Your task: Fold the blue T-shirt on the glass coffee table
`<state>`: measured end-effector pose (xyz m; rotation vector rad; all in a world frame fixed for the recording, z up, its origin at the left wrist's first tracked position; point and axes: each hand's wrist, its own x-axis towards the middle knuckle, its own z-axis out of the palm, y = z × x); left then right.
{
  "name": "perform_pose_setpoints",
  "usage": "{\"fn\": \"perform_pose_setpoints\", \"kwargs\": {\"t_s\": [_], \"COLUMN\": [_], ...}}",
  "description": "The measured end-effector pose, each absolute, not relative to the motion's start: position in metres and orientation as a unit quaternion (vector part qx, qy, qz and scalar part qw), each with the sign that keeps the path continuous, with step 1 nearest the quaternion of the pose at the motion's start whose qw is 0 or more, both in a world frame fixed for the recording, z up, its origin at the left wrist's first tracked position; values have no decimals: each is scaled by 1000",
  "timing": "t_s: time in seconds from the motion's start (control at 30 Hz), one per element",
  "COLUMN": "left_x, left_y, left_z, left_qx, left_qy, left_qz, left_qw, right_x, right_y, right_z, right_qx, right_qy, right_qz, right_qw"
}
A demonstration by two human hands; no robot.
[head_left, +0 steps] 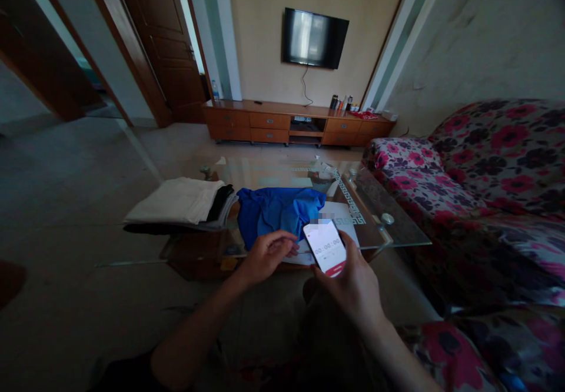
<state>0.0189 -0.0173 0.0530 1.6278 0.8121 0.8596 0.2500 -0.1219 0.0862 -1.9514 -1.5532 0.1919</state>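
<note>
"Where is the phone?"

"The phone (pixel 325 240) is up in the right hand (pixel 359 280), before the near edge of the counter (pixel 399 236), tilted with its screen up. It reads 00:00:00, with a red bar below; the top is blurred out."

"How does that hand grip it?"

"It pinches the phone by its lower end, thumb at the bottom and fingers along the right side."

"And the left hand (pixel 268 253)?"

"Holding nothing that I can see. Its fingers are loosely bent, neither spread wide nor pressed together, just beside the phone's left side and in front of the blue cloth (pixel 282 209). I can't tell whether it touches the cloth."

"Where is the cloth?"

"Rumpled on the counter, close to the middle of the near edge, partly over a white sheet (pixel 344 208)."

"What else is on there?"

"A stack of folded clothes (pixel 180 199) at the left edge, white on top, black and grey under it, just beside the cloth. A small basket (pixel 322 183) stands toward the far right corner."

"And around the counter?"

"A flowered sofa (pixel 507 139) past the right edge. Beyond the far edge, a low cabinet (pixel 270 122) under a wall TV (pixel 315 39)."
</note>
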Motion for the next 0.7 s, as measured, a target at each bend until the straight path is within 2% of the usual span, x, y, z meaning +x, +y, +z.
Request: {"fn": "perform_pose_setpoints", "kwargs": {"t_s": [0.07,0.13,0.27,0.37,0.5,0.6,0.7], "left_x": [19,16,5,2,7,12,17], "left_y": [-16,-9,6,9,6,6,7], "left_z": [56,55,49,49,49,47,43], "left_qx": [602,528,487,522,496,422,388], "left_qy": [325,350,467,464,402,377,369], "left_qz": [412,465,486,457,454,453,454], "left_qw": [601,619,556,551,621,689,712], "right_x": [218,190,158,154,157,159,161], "right_y": [-109,-99,-86,-81,-76,-74,-73], "right_z": [86,79,61,53,52,52,52], "right_qx": [-699,-671,-676,-689,-691,-709,-710], "right_qy": [-611,-615,-601,-592,-584,-582,-587], "right_qz": [132,180,219,226,221,175,146], "right_qw": [347,373,366,353,364,358,361]}}
